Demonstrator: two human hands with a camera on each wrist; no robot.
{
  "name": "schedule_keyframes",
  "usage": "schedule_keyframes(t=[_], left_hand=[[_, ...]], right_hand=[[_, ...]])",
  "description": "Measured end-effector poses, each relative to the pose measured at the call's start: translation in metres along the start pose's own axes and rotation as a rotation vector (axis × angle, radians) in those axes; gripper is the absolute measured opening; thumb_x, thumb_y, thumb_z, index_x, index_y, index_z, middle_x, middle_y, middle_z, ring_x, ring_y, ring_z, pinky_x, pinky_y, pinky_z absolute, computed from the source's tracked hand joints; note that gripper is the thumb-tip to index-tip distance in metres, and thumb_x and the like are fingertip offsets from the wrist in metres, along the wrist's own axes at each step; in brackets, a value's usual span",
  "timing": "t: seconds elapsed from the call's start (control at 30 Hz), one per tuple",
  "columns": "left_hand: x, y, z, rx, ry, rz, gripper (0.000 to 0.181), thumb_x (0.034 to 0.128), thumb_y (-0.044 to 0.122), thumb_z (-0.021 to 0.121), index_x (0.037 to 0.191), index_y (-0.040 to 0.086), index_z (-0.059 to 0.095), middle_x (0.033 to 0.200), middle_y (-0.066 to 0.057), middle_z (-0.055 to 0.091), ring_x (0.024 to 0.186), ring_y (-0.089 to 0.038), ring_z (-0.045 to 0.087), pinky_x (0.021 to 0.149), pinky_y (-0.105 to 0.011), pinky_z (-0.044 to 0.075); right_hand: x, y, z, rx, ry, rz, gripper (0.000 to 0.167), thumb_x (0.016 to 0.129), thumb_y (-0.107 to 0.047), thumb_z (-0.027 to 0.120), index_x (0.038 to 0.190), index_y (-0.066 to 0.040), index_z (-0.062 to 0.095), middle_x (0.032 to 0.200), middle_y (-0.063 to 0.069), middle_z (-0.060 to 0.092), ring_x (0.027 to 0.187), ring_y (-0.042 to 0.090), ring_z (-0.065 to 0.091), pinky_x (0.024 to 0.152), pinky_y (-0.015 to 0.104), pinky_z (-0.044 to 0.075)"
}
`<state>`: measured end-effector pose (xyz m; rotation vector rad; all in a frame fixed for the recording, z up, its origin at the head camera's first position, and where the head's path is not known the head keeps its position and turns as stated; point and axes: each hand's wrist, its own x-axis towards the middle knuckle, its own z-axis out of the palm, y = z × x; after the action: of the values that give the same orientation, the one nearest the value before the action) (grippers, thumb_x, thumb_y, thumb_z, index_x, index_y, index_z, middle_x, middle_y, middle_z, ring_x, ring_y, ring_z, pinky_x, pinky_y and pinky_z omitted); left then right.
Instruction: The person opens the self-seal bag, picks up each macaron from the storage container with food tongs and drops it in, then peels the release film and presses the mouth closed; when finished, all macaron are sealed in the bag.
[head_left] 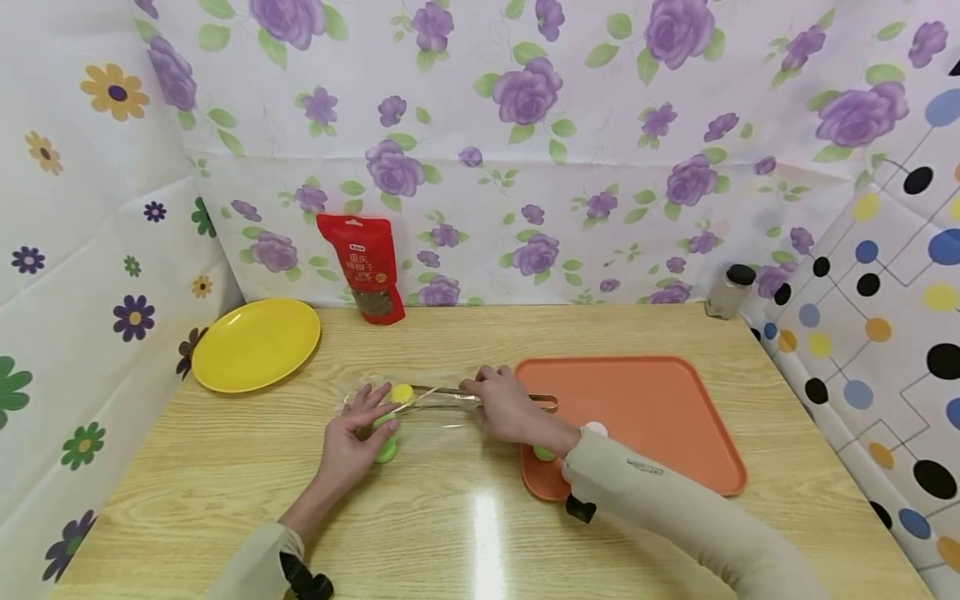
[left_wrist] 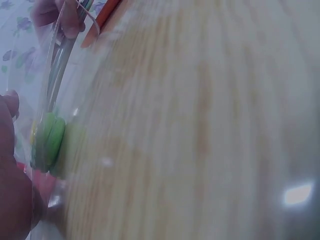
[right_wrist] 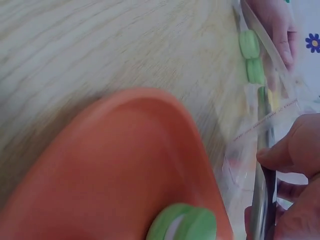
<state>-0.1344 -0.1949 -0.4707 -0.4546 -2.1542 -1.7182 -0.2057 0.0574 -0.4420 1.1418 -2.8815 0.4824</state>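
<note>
My right hand (head_left: pixel 506 408) grips metal tongs (head_left: pixel 543 399), whose tips reach left into a clear plastic bag (right_wrist: pixel 239 150). Inside the bag, near those tips, sits a yellow macaron (head_left: pixel 402 393). Green macarons (right_wrist: pixel 250 45) lie beside it in the bag, end to end. My left hand (head_left: pixel 351 442) holds the bag at its left part, thumb and fingers on the film. The bag's printed strip crosses the tongs in the right wrist view. Whether the tips touch a macaron is hard to tell.
An orange tray (head_left: pixel 630 400) stands at right, with a green macaron (right_wrist: pixel 172 222) and a pale one (head_left: pixel 596 428) partly behind my right forearm. A yellow plate (head_left: pixel 257 346), a red pouch (head_left: pixel 367 267) and a black-lidded jar (head_left: pixel 730 293) stand along the back.
</note>
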Motion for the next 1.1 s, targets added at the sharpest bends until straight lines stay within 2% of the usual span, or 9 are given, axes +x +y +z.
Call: schedule_keyframes(t=[0.07,0.23,0.4,0.63,0.77,0.9,1.1], left_hand=[[0.0,0.0,0.0,0.003,0.0,-0.005,0.022,0.082,-0.02,0.068,0.103,-0.021,0.066,0.131,-0.041,0.05,0.135,-0.062,0.026,0.104,-0.078,-0.002],[0.0,0.002,0.0,0.02,0.001,-0.021,0.022,0.0826,-0.019,0.069,0.105,-0.021,0.066,0.132,-0.04,0.051,0.136,-0.061,0.026,0.103,-0.078,-0.002],[0.0,0.001,0.002,0.059,0.008,-0.023,0.021,0.0818,-0.018,0.071,0.103,-0.019,0.068,0.13,-0.038,0.053,0.135,-0.061,0.028,0.103,-0.079,0.0],[-0.002,-0.024,0.002,0.099,0.02,-0.024,0.021,0.0826,-0.014,0.073,0.104,-0.013,0.072,0.132,-0.032,0.056,0.136,-0.057,0.03,0.104,-0.078,0.001],[-0.003,-0.034,0.001,0.104,0.018,-0.037,0.021,0.0831,-0.013,0.073,0.104,-0.013,0.071,0.133,-0.031,0.056,0.137,-0.056,0.03,0.104,-0.078,0.001],[-0.004,-0.037,0.001,0.088,0.02,-0.033,0.021,0.0828,-0.015,0.072,0.103,-0.015,0.07,0.133,-0.034,0.054,0.136,-0.059,0.028,0.103,-0.079,-0.001],[-0.002,-0.032,-0.001,0.088,0.007,-0.045,0.021,0.0861,-0.007,0.074,0.107,-0.011,0.072,0.136,-0.026,0.056,0.14,-0.052,0.029,0.107,-0.075,0.0]], right_hand=[[0.003,-0.003,0.002,-0.003,-0.002,0.021,0.039,0.092,0.004,0.065,0.129,-0.008,0.065,0.115,0.017,0.059,0.1,0.037,0.053,0.061,0.043,0.05],[0.008,-0.011,0.006,0.019,-0.024,0.064,0.038,0.095,0.002,0.062,0.131,-0.01,0.064,0.116,0.016,0.058,0.098,0.038,0.051,0.051,0.04,0.047],[0.014,-0.019,0.008,0.027,-0.072,0.13,0.041,0.097,-0.002,0.06,0.136,-0.012,0.062,0.12,0.013,0.056,0.1,0.034,0.048,0.058,0.04,0.046],[0.015,-0.02,0.009,0.032,-0.108,0.158,0.043,0.097,-0.004,0.061,0.139,-0.014,0.06,0.122,0.012,0.055,0.102,0.033,0.047,0.062,0.04,0.044],[0.01,-0.014,0.004,0.02,-0.114,0.125,0.042,0.097,-0.002,0.061,0.138,-0.012,0.06,0.122,0.015,0.055,0.103,0.036,0.048,0.06,0.041,0.047],[-0.003,-0.004,-0.004,0.019,-0.078,0.053,0.041,0.095,0.002,0.062,0.135,-0.007,0.061,0.118,0.019,0.056,0.099,0.038,0.05,0.057,0.039,0.046],[-0.037,0.021,-0.026,0.02,0.007,-0.077,0.041,0.09,0.008,0.063,0.131,0.0,0.061,0.104,0.017,0.056,0.087,0.03,0.05,0.07,0.038,0.04]])
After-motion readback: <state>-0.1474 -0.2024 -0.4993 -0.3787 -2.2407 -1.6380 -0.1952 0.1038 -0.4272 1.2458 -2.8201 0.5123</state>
